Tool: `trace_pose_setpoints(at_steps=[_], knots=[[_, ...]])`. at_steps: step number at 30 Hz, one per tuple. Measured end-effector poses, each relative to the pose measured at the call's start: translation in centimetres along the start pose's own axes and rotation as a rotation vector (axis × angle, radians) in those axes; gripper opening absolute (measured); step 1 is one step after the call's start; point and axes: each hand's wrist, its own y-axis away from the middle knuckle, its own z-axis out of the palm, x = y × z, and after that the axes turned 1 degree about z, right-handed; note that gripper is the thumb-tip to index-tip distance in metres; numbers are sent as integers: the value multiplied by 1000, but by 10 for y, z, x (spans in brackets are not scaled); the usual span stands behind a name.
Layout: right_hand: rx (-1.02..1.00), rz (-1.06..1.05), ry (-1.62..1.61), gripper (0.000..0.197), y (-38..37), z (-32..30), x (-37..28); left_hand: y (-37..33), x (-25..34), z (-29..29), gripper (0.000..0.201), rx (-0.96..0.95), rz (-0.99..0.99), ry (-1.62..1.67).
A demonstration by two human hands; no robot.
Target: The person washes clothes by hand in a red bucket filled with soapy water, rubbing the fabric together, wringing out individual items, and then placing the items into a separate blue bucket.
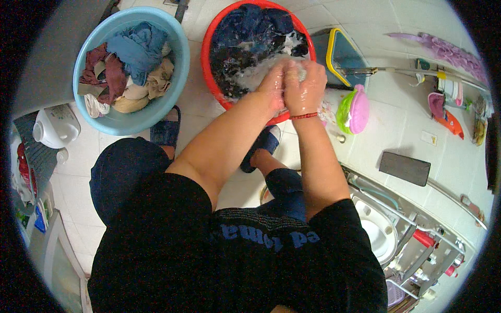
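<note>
Over the right side of a red basin [207, 60], my left hand [274, 84] and my right hand [305, 86] are pressed together, wet and glistening. Their fingers are curled inward; a pale wet patch shows by the fingertips, but what they hold, if anything, is hidden. A red beaded bracelet [303, 116] circles my right wrist. Below the hands, white foamy water [253, 77] churns in the basin. Soaked dark blue clothes [255, 23] lie bunched at its far side, and darker cloth [227, 65] sits partly under water on the left.
At left stands a light blue tub [184, 62] of blue, maroon and beige clothes [138, 49]. A white jug [57, 125] is near it. Right of the basin are a yellow-edged blue board [342, 57] and a pink and green container [357, 110]. A toilet [376, 235] stands lower right.
</note>
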Motion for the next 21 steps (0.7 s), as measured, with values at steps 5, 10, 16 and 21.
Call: trace_pose_setpoints(at_steps=[5, 10, 16, 21], knots=[[-348, 893, -847, 38, -18, 15, 92, 3, 3, 1, 35, 294, -146, -188], [-341, 1255, -1162, 29, 16, 41, 186, -8, 22, -10, 57, 420, 37, -1552], [-518, 221, -419, 74, 99, 152, 139, -13, 47, -81, 69, 586, 148, -2710], [-980, 182, 49, 76, 151, 218, 138, -23, 80, -147, 62, 490, -233, -2700]])
